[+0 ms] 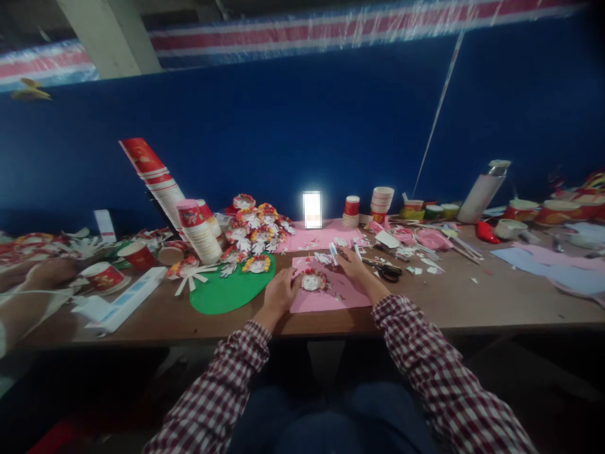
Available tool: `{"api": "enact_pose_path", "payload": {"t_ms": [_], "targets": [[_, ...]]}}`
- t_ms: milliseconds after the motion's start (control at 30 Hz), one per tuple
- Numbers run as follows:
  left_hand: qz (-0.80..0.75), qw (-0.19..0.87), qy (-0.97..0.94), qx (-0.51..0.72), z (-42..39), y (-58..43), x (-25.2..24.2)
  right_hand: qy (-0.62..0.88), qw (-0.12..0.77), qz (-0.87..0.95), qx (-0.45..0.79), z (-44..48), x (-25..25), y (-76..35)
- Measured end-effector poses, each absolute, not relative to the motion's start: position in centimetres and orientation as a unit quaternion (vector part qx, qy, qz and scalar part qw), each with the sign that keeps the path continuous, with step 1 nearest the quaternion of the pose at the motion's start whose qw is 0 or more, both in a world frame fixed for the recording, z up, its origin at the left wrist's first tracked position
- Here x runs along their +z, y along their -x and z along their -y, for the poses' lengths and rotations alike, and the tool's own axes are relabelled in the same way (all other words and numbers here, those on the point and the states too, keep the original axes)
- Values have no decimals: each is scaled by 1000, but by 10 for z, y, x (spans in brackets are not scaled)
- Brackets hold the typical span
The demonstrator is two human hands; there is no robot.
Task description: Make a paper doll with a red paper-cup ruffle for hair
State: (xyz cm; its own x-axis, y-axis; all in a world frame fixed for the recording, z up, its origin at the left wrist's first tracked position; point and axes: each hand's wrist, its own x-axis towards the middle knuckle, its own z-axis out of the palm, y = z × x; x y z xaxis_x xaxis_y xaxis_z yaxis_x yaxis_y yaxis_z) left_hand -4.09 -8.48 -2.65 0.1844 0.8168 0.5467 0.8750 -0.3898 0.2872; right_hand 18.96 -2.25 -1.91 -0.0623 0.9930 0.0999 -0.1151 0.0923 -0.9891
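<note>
On a pink sheet [302, 304] lies a paper-cup figure [312, 282] with a round white middle and a red-and-yellow fringe. My left hand [281, 291] is at its left edge, thumb and fingers curled against the rim. Beyond the figure, my right hand [354, 266] has its fingers bent around a small white stick with blue marks [333, 255]; its exact kind is too blurred to tell. White paper pieces [323, 258] lie just left of that hand. Black-handled scissors [388, 272] rest to the right of my right wrist.
Left of me are a green sheet [212, 298], a pile of finished-looking figures [255, 230], leaning stacked paper cups [201, 233] and a long white box [135, 299]. Another person's hand [51, 274] is at far left. Paper scraps, cups [382, 202] and a flask [483, 194] stand rightward.
</note>
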Motion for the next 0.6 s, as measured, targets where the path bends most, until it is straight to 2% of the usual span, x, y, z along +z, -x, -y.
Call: {"api": "enact_pose_path", "payload": {"t_ms": [267,600], "targets": [[552,44,769,-319,85,41,-25,453,564,506,469,16,-18,-197],[552,42,768,-322,85,40,-26,422,528,523,518,26,-17,-190]]}}
